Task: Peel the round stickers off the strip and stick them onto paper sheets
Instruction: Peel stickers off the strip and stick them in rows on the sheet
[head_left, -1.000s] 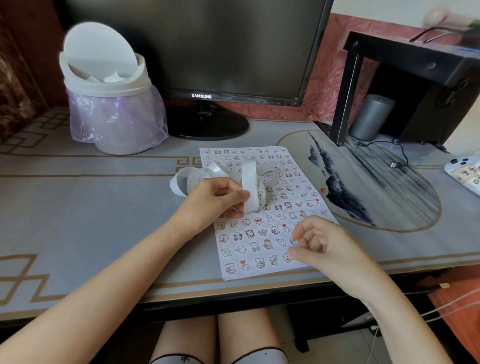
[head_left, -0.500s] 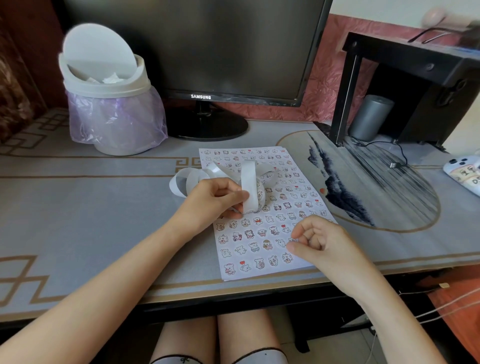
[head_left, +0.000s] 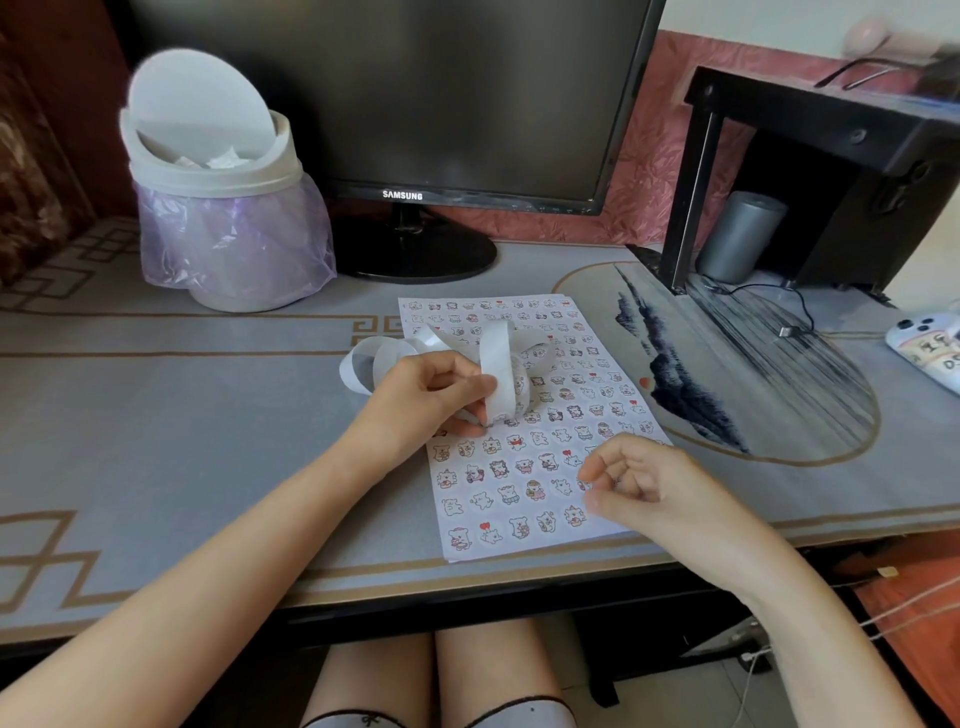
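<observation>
1. Pinching the white strip (head_left: 496, 364) between thumb and fingers, the left hand (head_left: 431, 400) holds it upright over the paper sheet (head_left: 467, 519), with the strip's lower end close to the paper
2. The right hand (head_left: 639, 488) hovers over the sheet's near right part with its fingers curled, thumb and forefinger close together; I cannot tell whether a sticker sits between them
3. Rows of round stickers (head_left: 535, 490) cover the sheet, which lies flat on the table (head_left: 156, 415) near its front edge
4. The strip's loose loops curl off the sheet's left side onto the table
5. Farther back I see a lidded bin (head_left: 218, 208) at left, a dark monitor (head_left: 415, 104) beside it and a phone (head_left: 930, 348) at the right edge
</observation>
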